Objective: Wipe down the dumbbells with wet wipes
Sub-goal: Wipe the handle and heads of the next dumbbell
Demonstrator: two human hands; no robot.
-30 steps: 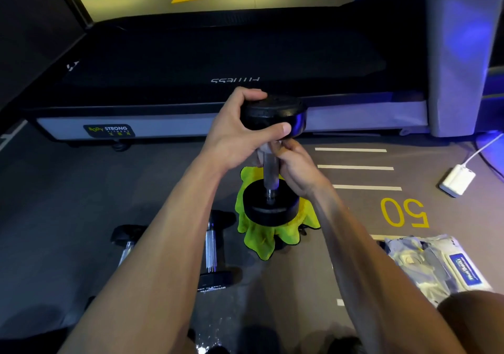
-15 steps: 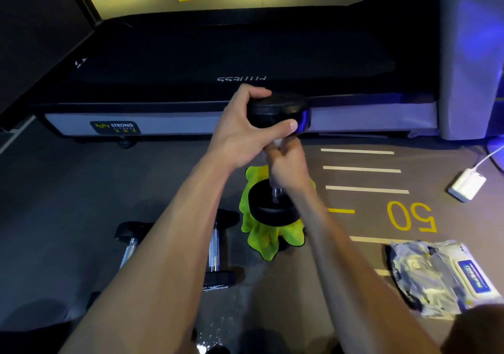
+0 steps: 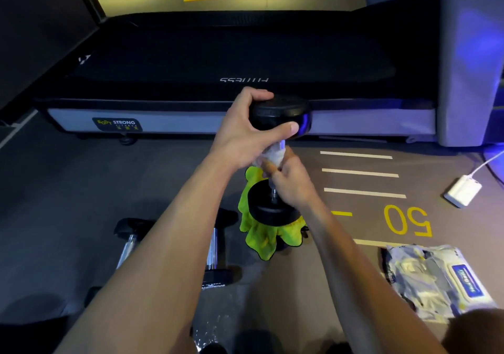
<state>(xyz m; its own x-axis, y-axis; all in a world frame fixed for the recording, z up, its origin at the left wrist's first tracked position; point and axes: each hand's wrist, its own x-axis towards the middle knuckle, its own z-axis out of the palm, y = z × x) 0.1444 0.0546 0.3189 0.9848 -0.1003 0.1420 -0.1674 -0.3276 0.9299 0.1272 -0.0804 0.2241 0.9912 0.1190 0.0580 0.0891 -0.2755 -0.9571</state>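
Dumbbell (image 3: 275, 162) stands upright on a yellow-green cloth (image 3: 261, 237) on the floor. Our left hand (image 3: 242, 138) curls its fingers (image 3: 259, 96) over the top weight, thumb along its near edge. Just below those fingers, our right hand (image 3: 290, 182) wraps a white wet wipe (image 3: 275, 156) around the handle. Wipes pack (image 3: 436, 280) lies well to the right.

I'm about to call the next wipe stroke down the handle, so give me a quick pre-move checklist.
1. Left hand grips top head of upright black dumbbell: ok.
2. Right hand holds white wet wipe round the steel handle: ok.
3. Bottom head rests on crumpled yellow-green cloth: ok.
4. Wipe pack near right arm: ok.
5. Wipe still damp: cannot tell.
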